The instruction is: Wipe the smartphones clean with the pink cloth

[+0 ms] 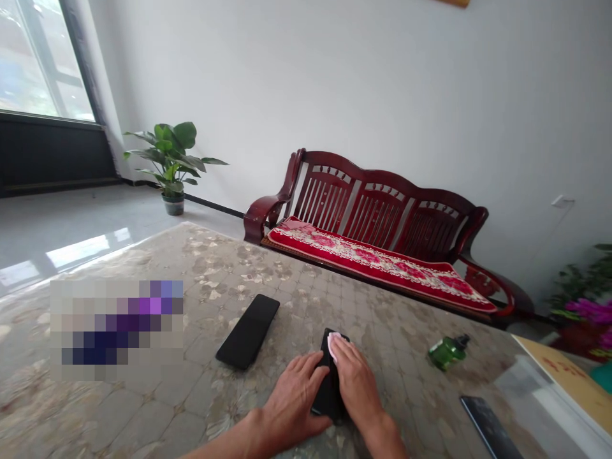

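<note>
A black smartphone (329, 396) lies on the patterned tablecloth (205, 274), partly covered by both hands. My left hand (295, 396) grips it along its left side and near end, fingers and thumb against the edges. My right hand (354, 375) presses a small pale pink cloth (332, 346) onto the far part of its surface, with the fingers closed over the cloth. To the left lies another black phone (248, 331), apart from both hands. A green bottle (447, 352) with a dark pump top is on the right.
At the lower right is a further dark phone (490, 428), near a yellowish box or board (564, 376). A blurred-out purple and dark blue item (122, 324) lies at left. Beyond the table are a wooden bench (377, 217) and a potted plant (173, 159).
</note>
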A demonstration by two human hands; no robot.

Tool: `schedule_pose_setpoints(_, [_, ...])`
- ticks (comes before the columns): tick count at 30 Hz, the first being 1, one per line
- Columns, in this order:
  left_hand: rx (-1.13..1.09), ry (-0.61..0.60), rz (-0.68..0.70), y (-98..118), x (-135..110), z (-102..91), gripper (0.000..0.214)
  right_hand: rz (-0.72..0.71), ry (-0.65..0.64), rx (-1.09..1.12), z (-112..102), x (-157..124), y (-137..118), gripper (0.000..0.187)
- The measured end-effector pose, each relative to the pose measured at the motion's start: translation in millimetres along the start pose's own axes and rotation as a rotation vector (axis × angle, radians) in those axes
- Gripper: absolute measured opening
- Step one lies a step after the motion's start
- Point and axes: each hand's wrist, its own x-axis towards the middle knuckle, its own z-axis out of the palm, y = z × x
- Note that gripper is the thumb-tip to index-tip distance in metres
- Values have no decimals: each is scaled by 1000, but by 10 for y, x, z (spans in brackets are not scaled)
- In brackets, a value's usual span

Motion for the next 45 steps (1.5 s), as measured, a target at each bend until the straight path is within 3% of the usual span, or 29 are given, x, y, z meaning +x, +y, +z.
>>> schedule_pose_setpoints(3, [7,-17,-1,-16,0,9,66,37,-9,-27,16,15,-9,54])
schedule_pose_setpoints(10, [1,-45,14,-25,3,9,71,-7,-71,-71,64,-476,-55,57])
schedule_pose_setpoints(12, [6,-61,15,-13,0,-5,69,10,-66,-48,57,-440,-27,57])
schedule_pose_setpoints(19, [25,-68,17,-12,-6,-10,67,151,-41,-21,4,115,71,55])
schedule_pose_setpoints(21, [25,-64,18,-15,-3,-11,65,158,-46,-41,13,71,52,55])
schedule_pose_setpoints(28, [20,-87,14,7,11,-42,64,88,-75,-93,77,-486,-63,57])
schedule_pose_setpoints(30, [19,-93,13,15,11,-53,65,94,-83,-83,50,-442,-80,55])
schedule_pose_setpoints(37, [20,-73,12,0,6,-46,62,178,-115,-88,-69,125,-131,55])
schedule_pose_setpoints(39, [16,-66,12,-12,9,-30,61,170,-118,-85,-54,99,-150,55])
schedule_pose_setpoints(45, [-27,-41,28,-34,20,28,69,61,-103,-62,36,-322,-176,55])
